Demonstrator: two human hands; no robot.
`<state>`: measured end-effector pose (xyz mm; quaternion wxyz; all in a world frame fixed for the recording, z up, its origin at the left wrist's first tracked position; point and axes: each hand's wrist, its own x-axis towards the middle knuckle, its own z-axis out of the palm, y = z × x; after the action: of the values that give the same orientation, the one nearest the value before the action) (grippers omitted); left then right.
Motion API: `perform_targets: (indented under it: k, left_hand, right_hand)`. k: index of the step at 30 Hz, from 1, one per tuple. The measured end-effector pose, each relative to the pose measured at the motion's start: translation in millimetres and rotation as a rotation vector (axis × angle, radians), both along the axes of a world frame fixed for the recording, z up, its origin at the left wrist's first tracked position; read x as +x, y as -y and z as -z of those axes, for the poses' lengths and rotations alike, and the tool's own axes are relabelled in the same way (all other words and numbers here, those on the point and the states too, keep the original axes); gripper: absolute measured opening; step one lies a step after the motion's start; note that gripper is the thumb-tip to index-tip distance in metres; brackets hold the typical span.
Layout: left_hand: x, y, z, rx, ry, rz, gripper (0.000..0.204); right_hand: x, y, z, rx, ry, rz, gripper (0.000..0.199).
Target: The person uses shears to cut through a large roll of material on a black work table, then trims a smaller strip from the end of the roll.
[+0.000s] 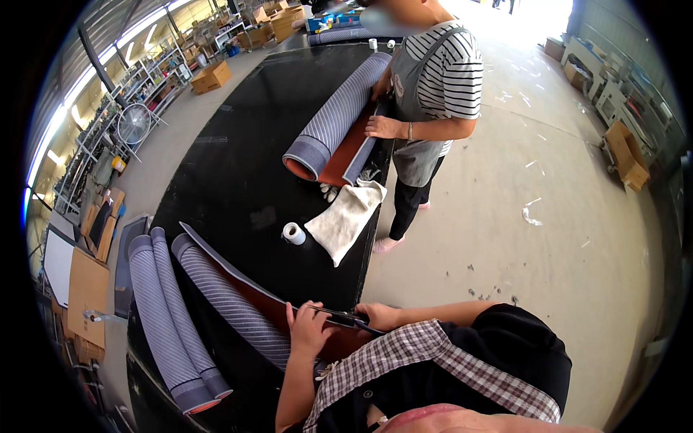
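A striped grey-blue mat with a red-brown underside (268, 309) lies partly rolled at the near end of the black table, its free edge lifted toward me. My left hand (309, 333) grips that edge, fingers over the far side and thumb on the near side. Close by on the right, my right hand (378, 316) is closed around what look like dark scissors (339, 313), which lie along the edge; their handles are mostly hidden. The roll (227, 299) of the same mat rests left of my left hand. My body covers the mat's near end.
Two rolled mats (162, 317) lie at the table's left. On the black table (238, 173) are a white tape roll (294, 233) and a cream cloth (348, 220). Across it, a co-worker (440, 79) handles another mat roll (339, 115). A fan (134, 124) stands beyond the left edge.
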<state>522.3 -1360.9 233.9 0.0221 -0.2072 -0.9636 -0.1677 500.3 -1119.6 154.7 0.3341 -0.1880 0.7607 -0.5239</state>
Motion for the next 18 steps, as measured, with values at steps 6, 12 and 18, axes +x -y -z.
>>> perform_targets:
  k: [6, 12, 18]
  left_hand:
    - [12.1, 32.1, 26.2, -0.032, -0.049, -0.302, 0.125]
    - [41.6, 57.2, 42.8, -0.145, 0.164, -0.619, 0.135]
    - [78.2, 92.9, 11.7, -0.380, 0.231, -0.751, 0.089]
  right_hand:
    - [2.5, 0.2, 8.8, 0.032, -0.170, 0.046, 0.035]
    - [-0.1, 3.6, 9.1, -0.022, -0.181, 0.072, 0.026]
    - [-17.4, -8.3, -19.4, -0.235, -0.065, 0.246, 0.033]
